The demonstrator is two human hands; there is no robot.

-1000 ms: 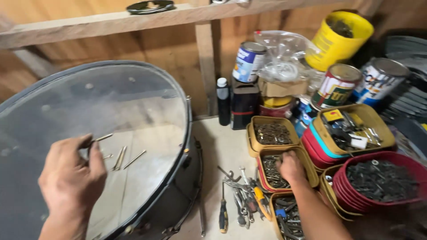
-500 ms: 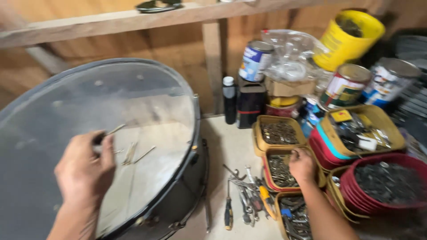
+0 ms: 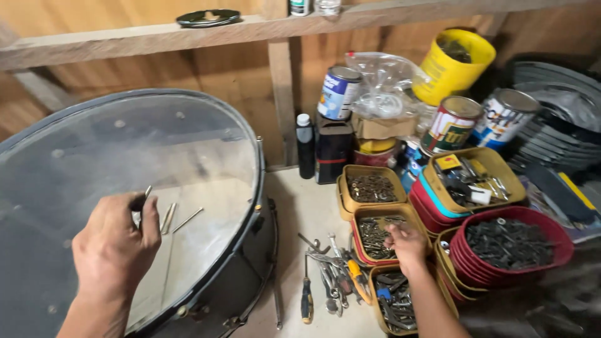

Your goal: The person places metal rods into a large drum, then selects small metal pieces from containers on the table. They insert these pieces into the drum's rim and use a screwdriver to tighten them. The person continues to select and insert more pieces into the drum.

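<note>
Our left hand [image 3: 116,247] grips a metal rod [image 3: 145,195] over the drum [image 3: 188,131], while our right hand [image 3: 405,243] curls, fingertips dipping into a tub of screws [image 3: 374,226].

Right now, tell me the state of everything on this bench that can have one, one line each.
Left hand: closed on a thin metal rod over the drum.
Right hand: fingers dipped into the middle yellow tray of screws.
Drum: lying flat, clear skin up, loose rods on it.
Black bottle: upright, capped.
Yellow tub: tilted, open.
Red bowl: filled with dark screws.
</note>
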